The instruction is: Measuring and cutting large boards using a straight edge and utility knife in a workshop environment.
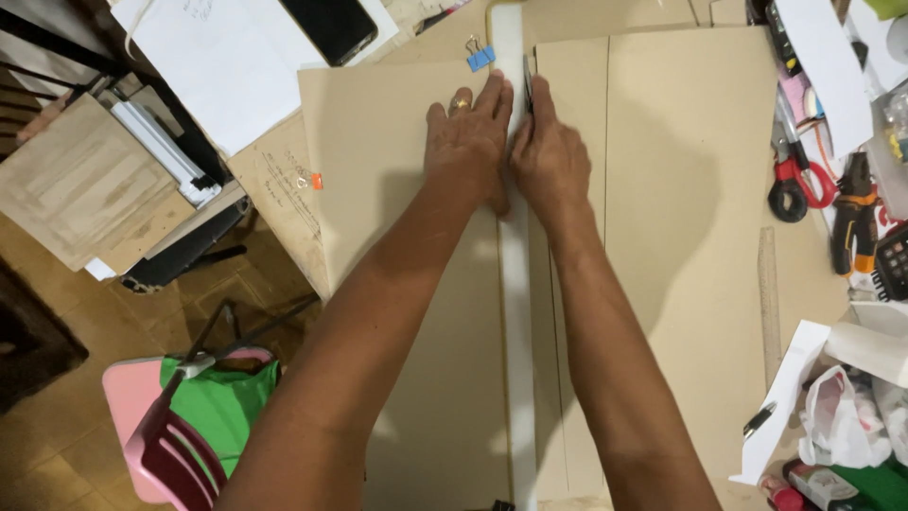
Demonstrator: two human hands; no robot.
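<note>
A large tan cardboard sheet (407,199) lies on the table, with a long white straightedge (517,312) running down its middle. My left hand (465,137), wearing a ring, presses flat on the cardboard and the straightedge's left edge. My right hand (549,156) grips a thin dark cutting knife (528,83) against the straightedge's right edge, near its far end. A second tan cardboard sheet (690,189) lies to the right of the straightedge.
A blue binder clip (480,57) and a black phone (329,26) on white paper sit at the far side. Red-handled scissors (799,180), pliers (856,213) and a wooden ruler (769,303) lie right. A pink chair (165,435) with green fabric stands lower left.
</note>
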